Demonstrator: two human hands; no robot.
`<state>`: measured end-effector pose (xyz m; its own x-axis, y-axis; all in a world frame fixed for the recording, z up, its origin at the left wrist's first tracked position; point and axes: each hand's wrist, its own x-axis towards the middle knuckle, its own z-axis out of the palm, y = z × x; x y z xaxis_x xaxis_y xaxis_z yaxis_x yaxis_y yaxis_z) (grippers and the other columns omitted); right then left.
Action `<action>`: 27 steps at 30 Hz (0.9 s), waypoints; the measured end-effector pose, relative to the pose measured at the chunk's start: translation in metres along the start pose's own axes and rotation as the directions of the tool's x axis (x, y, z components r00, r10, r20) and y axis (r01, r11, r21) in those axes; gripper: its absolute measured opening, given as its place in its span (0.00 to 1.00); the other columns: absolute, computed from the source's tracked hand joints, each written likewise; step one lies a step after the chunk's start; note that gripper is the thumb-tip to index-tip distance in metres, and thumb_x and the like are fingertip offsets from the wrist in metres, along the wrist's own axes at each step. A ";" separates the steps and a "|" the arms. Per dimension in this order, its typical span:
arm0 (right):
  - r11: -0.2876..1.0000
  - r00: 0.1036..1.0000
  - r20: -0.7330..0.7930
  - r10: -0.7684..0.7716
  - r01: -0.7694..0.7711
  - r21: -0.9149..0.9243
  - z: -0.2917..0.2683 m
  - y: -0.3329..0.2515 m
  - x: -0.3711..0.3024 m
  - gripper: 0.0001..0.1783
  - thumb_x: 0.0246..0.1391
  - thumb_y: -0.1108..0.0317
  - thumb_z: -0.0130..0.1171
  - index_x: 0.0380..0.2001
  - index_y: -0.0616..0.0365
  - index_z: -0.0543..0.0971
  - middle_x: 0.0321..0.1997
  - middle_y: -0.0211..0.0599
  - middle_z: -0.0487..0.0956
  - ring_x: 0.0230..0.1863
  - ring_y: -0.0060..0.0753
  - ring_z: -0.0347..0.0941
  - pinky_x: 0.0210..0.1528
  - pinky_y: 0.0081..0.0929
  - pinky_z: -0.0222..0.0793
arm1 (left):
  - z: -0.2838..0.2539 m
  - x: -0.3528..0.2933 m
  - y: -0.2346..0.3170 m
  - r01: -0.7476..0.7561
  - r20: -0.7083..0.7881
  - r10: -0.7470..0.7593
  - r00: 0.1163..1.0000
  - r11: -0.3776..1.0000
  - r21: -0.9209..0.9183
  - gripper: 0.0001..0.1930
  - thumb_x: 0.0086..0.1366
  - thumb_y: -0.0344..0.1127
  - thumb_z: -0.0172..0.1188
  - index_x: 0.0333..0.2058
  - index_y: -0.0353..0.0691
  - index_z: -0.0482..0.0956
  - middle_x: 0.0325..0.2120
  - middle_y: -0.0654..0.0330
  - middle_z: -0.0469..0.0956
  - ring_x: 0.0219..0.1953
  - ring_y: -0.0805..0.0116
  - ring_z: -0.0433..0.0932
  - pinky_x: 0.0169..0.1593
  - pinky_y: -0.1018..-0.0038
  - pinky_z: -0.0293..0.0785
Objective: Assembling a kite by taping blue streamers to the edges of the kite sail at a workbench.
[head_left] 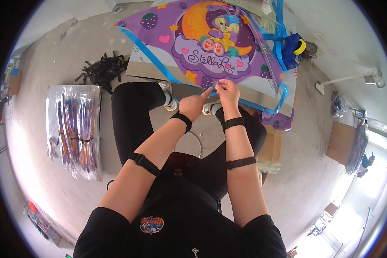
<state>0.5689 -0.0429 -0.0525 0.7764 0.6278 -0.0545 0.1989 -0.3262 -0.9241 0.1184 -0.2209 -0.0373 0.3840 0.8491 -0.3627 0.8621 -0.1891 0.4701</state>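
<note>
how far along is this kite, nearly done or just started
Looks partway, as a guess. Done: the purple kite lies spread flat with its blue edging on. In hand: the left hand and right hand pinch at its near edge, what they grip being too small to tell. Left: a stack of bagged kites and a pile of black strips sit untouched.

hands: left (193,105), right (228,92) | pinching purple kite (210,47) edge
</note>
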 end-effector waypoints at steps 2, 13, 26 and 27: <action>0.998 0.992 0.122 -0.004 -0.002 0.055 0.008 -0.015 -0.036 0.08 0.50 0.68 0.63 0.32 0.61 0.81 0.28 0.28 0.79 0.31 0.20 0.73 0.32 0.18 0.67 | -0.003 0.011 0.005 0.003 -0.006 -0.003 1.000 1.000 0.008 0.38 0.58 0.24 0.45 0.65 0.62 0.51 0.21 0.53 0.73 0.23 0.55 0.75 0.26 0.61 0.71; 0.964 0.805 0.576 0.139 -0.243 0.106 0.079 -0.013 -0.257 0.09 0.52 0.71 0.60 0.36 0.63 0.82 0.25 0.29 0.78 0.24 0.17 0.71 0.26 0.16 0.67 | -0.006 0.058 0.017 0.047 0.023 -0.048 0.999 0.998 0.043 0.40 0.58 0.26 0.49 0.66 0.66 0.48 0.23 0.56 0.77 0.25 0.56 0.79 0.26 0.64 0.74; 0.995 0.804 0.587 0.100 -0.064 -0.082 0.106 0.004 -0.243 0.17 0.49 0.74 0.61 0.44 0.62 0.79 0.26 0.31 0.79 0.24 0.20 0.72 0.29 0.20 0.68 | 0.006 0.084 0.016 0.054 0.046 -0.058 0.997 0.996 0.071 0.41 0.59 0.25 0.49 0.66 0.68 0.45 0.25 0.58 0.78 0.25 0.59 0.79 0.26 0.65 0.73; 0.996 0.801 0.592 0.091 -0.061 -0.070 0.107 0.004 -0.242 0.15 0.48 0.75 0.61 0.43 0.63 0.78 0.26 0.32 0.79 0.24 0.20 0.73 0.29 0.20 0.68 | 0.006 0.085 0.015 0.052 0.042 -0.055 0.998 0.996 0.067 0.41 0.59 0.25 0.49 0.66 0.68 0.45 0.24 0.58 0.78 0.25 0.59 0.79 0.25 0.65 0.73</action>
<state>0.3180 -0.1207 -0.0829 0.2860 0.8915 -0.3514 0.1920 -0.4126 -0.8904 0.1659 -0.1548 -0.0656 0.3498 0.8369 -0.4209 0.9009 -0.1775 0.3960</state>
